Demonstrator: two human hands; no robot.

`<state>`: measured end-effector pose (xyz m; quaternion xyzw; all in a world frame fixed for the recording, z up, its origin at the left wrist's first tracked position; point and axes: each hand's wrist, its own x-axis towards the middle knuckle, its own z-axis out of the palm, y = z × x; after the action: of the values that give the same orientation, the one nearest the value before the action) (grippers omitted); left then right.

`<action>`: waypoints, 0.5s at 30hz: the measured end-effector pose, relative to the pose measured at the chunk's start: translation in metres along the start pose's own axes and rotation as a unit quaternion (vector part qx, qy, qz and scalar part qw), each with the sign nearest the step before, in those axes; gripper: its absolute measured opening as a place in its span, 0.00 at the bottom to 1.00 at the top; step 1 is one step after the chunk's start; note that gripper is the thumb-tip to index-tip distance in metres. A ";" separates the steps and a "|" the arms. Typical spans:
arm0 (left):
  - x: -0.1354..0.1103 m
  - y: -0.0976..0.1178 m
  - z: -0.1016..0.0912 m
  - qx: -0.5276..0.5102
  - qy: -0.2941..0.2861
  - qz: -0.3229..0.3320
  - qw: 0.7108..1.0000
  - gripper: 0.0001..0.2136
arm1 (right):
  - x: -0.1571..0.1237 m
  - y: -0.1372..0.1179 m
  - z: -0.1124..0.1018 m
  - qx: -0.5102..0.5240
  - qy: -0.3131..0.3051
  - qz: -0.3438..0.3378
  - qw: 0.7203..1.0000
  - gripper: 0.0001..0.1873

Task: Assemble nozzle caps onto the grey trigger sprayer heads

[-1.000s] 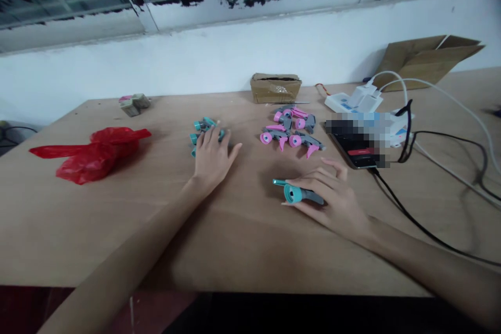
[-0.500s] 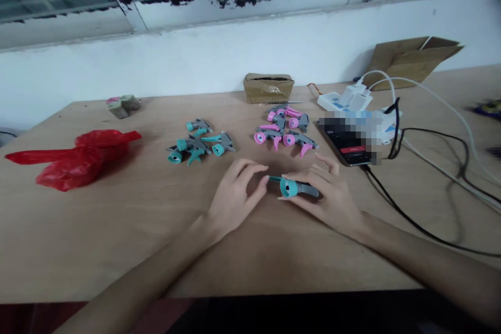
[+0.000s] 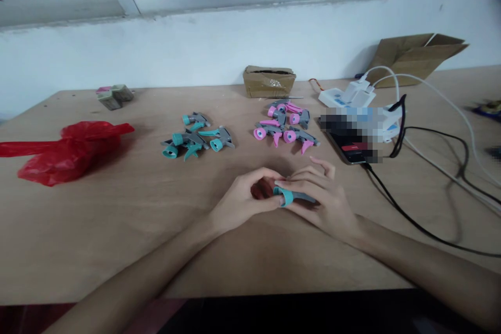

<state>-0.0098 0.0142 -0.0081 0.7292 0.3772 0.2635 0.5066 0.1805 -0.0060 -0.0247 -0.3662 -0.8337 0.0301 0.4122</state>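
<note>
On the tabletop [image 3: 97, 219], a red plastic bag [image 3: 74, 148] is lying nr the L edge, tied end pointing left. Small blocks [image 3: 114, 97] are sitting close together nr the back L corner. Right of these, teal-and-grey spray heads [image 3: 195, 139] are lying in a loose group, approx. midway btwn L & R edges, some overlapping. The left hand [image 3: 242, 195] is curving in nr the front edge, thumb touching the teal collar of one more spray head; can't tell if its fingers are gripping, since the tips are partly hid. A small cardboard box [image 3: 269, 83] is standing by the back edge. That teal spray head [image 3: 288, 197] is sitting btwn both hands, front-centre, collar facing left. Pink-and-grey spray heads [image 3: 280, 119] are lying in a cluster in front of the small box. The right hand [image 3: 321, 195] is holding the teal spray head btwn thumb & fingers, little finger sticking up. A phone [image 3: 348, 150] is lying beyond it w/ a black cable [image 3: 392, 210] running toward the R edge. A power strip [image 3: 331, 98] w/ plugs is lying nr the back edge; a bigger cardboard box [image 3: 410, 60] is standing nr the back R corner.
</note>
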 end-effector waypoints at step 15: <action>-0.005 0.010 0.016 0.169 0.092 0.034 0.981 0.15 | -0.002 0.003 0.005 -0.034 -0.007 -0.029 0.999 0.10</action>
<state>0.0019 -0.0005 -0.0045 0.7892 0.4364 0.2793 0.3297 0.1794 -0.0038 -0.0303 -0.3554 -0.8475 -0.0071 0.3942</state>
